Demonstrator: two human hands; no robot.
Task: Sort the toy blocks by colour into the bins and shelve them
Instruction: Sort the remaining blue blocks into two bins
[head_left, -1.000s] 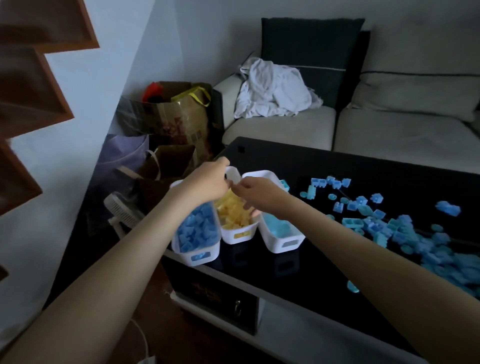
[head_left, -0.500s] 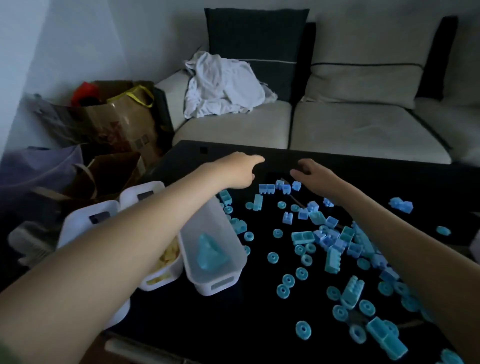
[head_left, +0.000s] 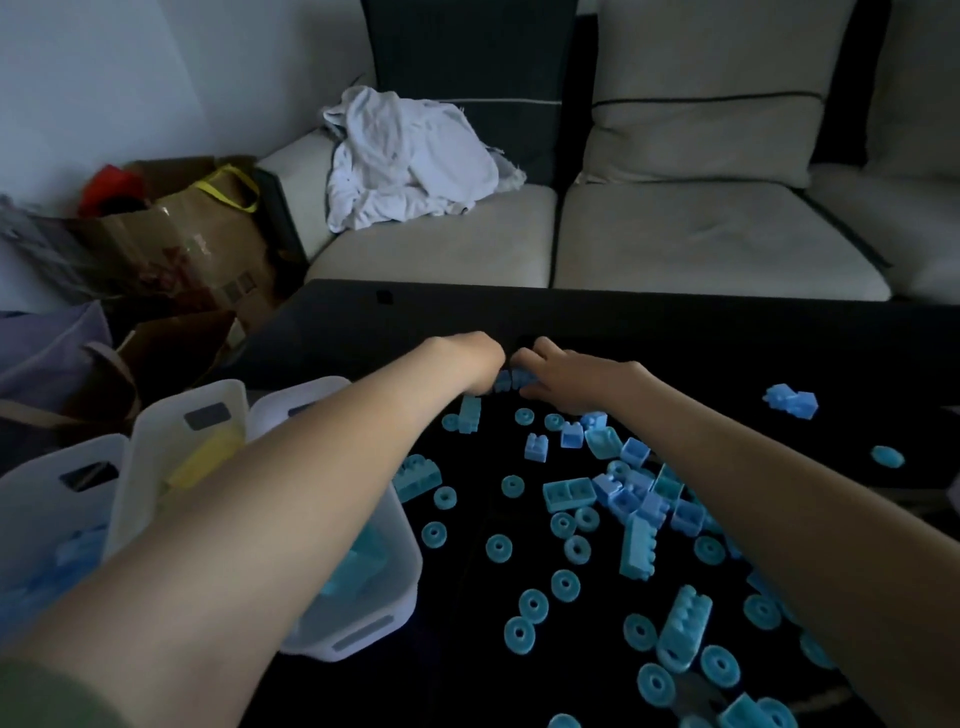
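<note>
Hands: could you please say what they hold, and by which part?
Left hand and right hand touch opposite ends of small blue blocks; an actual grip cannot be told.

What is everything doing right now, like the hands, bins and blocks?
left hand: curled over the blue block row, grip hidden
right hand: fingers on that row, grip unclear
loose blocks: scattered on the table, unsorted
middle bin: upright, yellow blocks inside
nearest bin: upright, pale blue blocks inside
white cloth: crumpled on the sofa
</note>
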